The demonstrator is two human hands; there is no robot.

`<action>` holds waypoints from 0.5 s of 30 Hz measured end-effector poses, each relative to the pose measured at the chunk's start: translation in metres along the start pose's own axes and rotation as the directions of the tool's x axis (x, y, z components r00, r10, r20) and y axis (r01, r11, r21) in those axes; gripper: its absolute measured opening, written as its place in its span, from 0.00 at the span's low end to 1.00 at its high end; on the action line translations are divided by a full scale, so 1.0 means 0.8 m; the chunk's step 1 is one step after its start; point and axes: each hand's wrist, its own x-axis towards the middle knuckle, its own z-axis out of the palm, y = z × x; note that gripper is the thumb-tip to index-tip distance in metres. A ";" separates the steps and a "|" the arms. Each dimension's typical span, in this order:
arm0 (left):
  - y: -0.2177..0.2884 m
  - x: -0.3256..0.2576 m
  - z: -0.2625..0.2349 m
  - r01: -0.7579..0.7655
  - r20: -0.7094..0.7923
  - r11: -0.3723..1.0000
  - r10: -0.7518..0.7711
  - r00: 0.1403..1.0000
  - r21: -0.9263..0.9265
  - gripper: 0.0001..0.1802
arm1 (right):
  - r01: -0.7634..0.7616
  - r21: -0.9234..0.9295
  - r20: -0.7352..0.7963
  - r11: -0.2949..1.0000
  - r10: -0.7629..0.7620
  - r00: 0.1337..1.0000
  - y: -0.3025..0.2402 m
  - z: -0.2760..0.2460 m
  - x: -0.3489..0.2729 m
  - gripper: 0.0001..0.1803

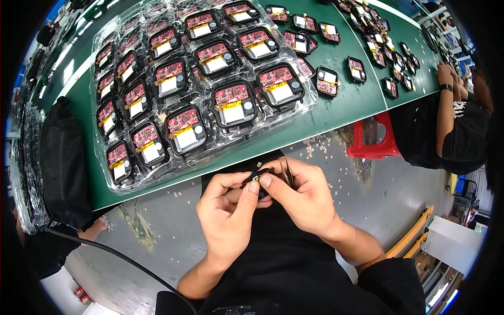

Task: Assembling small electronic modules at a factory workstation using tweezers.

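Between my two hands, just off the table's near edge, is a small black device housing [264, 192], tilted and mostly covered by fingers. My left hand [229, 202] grips its left side, the thumb pressing on top. My right hand [300, 195] pinches the other side, its thumb beside the left thumb. Metal tweezers [285, 169] are tucked in the right hand, tips pointing up and away from me. Beyond my hands lies a clear plastic tray [210, 143] with rows of black housings [187, 129], each showing a red circuit board, yellow tape and a white block.
The tray rests on a green table [336, 113]. More housings [328, 81] lie loose to its right, with a heap farther back. A black bag [64, 163] hangs at the left. A red stool [373, 137] stands below the table, and a co-worker's arm [446, 107] is at the right.
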 end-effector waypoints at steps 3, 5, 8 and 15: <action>0.000 0.002 -0.001 0.013 -0.012 1.000 -0.013 1.000 0.013 0.09 | -0.111 0.052 0.019 0.992 0.111 0.994 -0.011 0.004 0.002 0.06; 0.002 0.004 -0.001 0.012 -0.022 1.000 -0.012 1.000 0.021 0.09 | -0.090 0.047 0.022 0.995 0.089 0.996 -0.010 0.006 0.003 0.07; 0.005 0.005 -0.002 0.035 -0.020 0.999 -0.035 0.999 0.009 0.10 | -0.127 0.097 0.038 0.987 0.123 0.992 -0.011 0.006 0.002 0.07; 0.006 0.005 -0.004 0.069 -0.014 0.998 -0.069 0.997 -0.012 0.12 | -0.188 0.122 0.036 0.975 0.185 0.982 -0.019 0.013 0.000 0.08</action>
